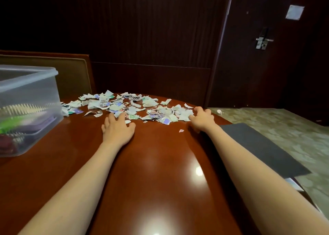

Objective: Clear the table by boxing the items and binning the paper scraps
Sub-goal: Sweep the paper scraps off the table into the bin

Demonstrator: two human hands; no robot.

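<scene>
Head view: the paper scraps (135, 108) are shown spread in a loose band across the far part of the desk (151, 172). The leftmost pieces lie against the clear box (35, 73), in which the boxed items (25, 115) are seen blurred through the wall. The left hand (117, 127) is laid flat on the desk with fingers straight and spread and nothing held, its fingertips touching the near edge of the band. The right hand (203, 118) is set at the band's right end, close to the desk's rounded edge, with fingers bent over the outermost pieces; whether any are pinched cannot be told. A gathering sweep is judged to be in hand, and several failures may be expected from it. Pieces at the right end may be pushed over the nearby edge onto the floor (284, 127), where one white piece (219, 111) is already seen. The far row may be driven off the back edge by an outward stroke. Light pieces may be scattered across the glossy top by a quick one. The stray scrap (181, 130) between the hands may be missed. No bin is in view, so loss from a carried handful is also a risk.
</scene>
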